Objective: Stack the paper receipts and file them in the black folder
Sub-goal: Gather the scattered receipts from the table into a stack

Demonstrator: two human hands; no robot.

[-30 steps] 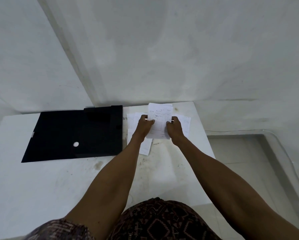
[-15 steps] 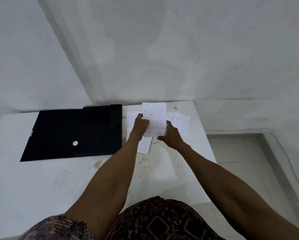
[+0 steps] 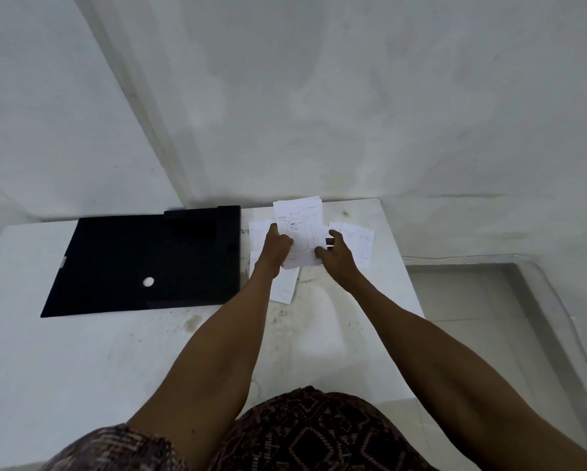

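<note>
Fingers [image 3: 287, 241] of the left hand [image 3: 275, 250] curl closed over the left edge of a small stack of white printed paper receipts [image 3: 300, 232], thumb on the front sheet. The right hand [image 3: 336, 258] pinches the stack's right lower edge between thumb and bent fingers, so both hands hold the same stack, raised and tilted above the far part of the white tabletop [image 3: 98, 351].

The top sheet carries a ruled table with columns and a dark heading line (the print is too small to read).

More loose white receipts lie flat on the tabletop: one group [image 3: 283, 287] beneath and just left of the held stack, reaching toward the viewer, and another [image 3: 358, 244] just right of the right hand. Their print is likewise illegible.

The flat black rectangular folder [image 3: 142, 263] lies closed on the tabletop, left of the receipts and just beside the left group. A small white round spot [image 3: 148, 282] shows on its cover; no label is legible.

The table stands against a pale grey wall [image 3: 319, 96]. A dark patterned garment [image 3: 302, 433] fills the lower edge.
</note>
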